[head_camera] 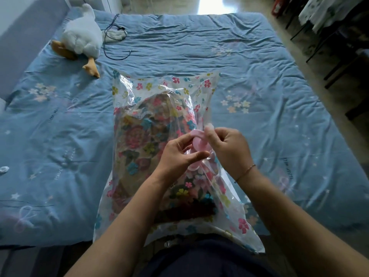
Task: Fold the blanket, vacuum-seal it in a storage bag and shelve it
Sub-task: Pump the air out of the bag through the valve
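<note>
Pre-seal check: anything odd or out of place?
Nothing damaged or spilled. The bag is puffy around the blanket. Left hand and right hand pinch the pink valve. A black cord lies loose beside the toy goose.

I see the storage bag [127, 90] as clear plastic w/ a scattered flower print: pink, teal, yellow-green. Inside, the blanket [137, 136] is dense multi-colour florals, pink/teal/yellow on tan-brown. The valve cap [197, 143] is pale pink. I've got the bed sheet [199, 41] dusty blue w/ pale pink & cream blossom clusters, small white stars, dark lettering. The plush goose [81, 35] is white, beak & feet orange-yellow. The cord [113, 31] is black. The bracelet [245, 172] is thin, reddish-orange.
</note>
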